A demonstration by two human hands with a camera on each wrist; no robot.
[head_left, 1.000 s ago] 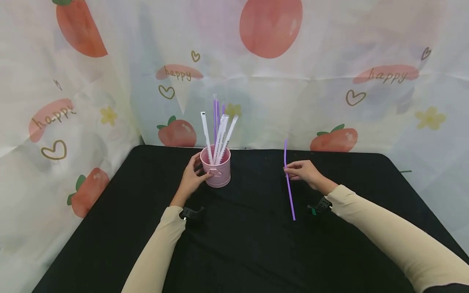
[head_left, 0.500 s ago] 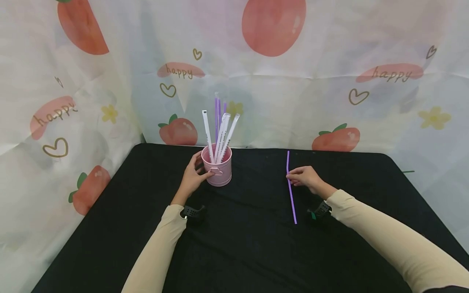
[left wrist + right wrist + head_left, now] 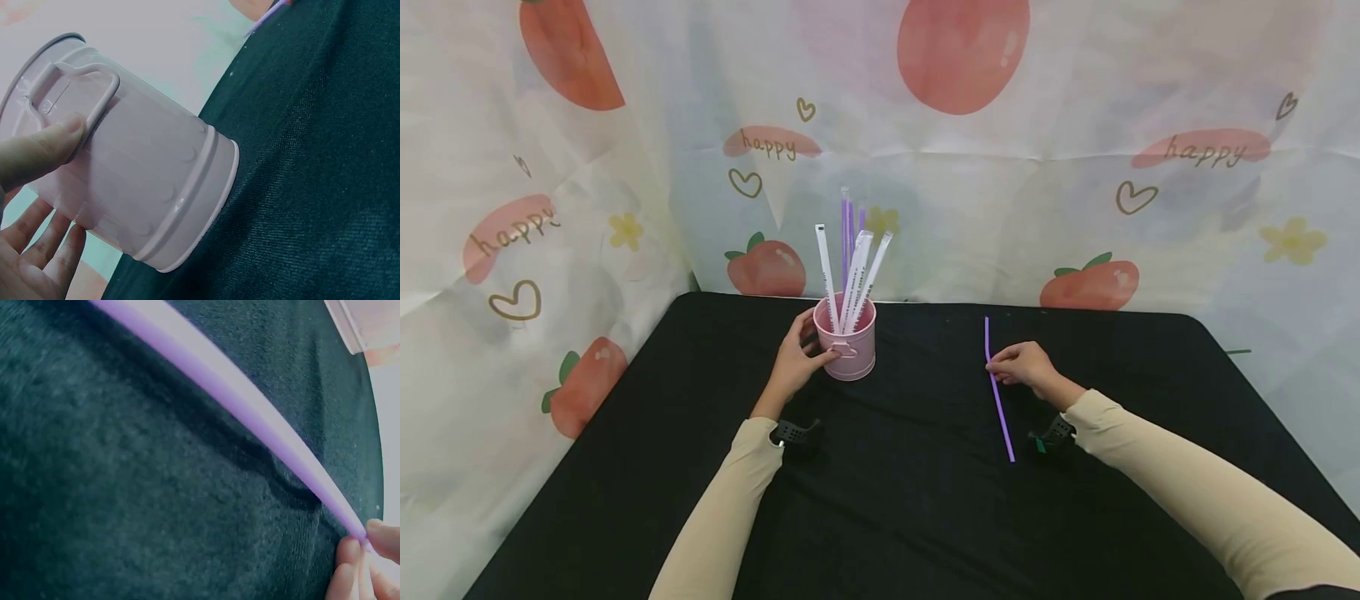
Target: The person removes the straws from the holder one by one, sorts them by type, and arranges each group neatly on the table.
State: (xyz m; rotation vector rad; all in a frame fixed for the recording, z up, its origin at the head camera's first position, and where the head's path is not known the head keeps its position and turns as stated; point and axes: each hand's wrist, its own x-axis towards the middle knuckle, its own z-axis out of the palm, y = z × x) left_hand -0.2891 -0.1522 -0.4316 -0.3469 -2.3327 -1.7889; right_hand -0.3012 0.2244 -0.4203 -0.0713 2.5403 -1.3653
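My left hand [image 3: 794, 363] grips a small pink bucket [image 3: 852, 358] that stands upright on the table. In the left wrist view its thumb presses the bucket's side handle [image 3: 103, 109], and the other fingers lie against the far side. Several white paper-wrapped straws [image 3: 853, 279] lean inside the bucket, along with several purple straws [image 3: 845, 225]. To the right, my right hand [image 3: 1028, 367] pinches a single purple straw [image 3: 1002, 417] between thumb and fingertips. The right wrist view shows that straw [image 3: 250, 412] close to the black cloth, its far end beyond the fingers mostly hidden.
A black cloth [image 3: 910, 500] covers the table. Behind it and at the left hangs a pale backdrop [image 3: 970, 225] printed with fruit, hearts and lettering. Each wrist wears a black strap, such as the left one [image 3: 796, 433].
The right hand has lowered the purple straw toward the cloth, and its near end has swung slightly right. The left hand stays on the bucket. The head view has shifted slightly.
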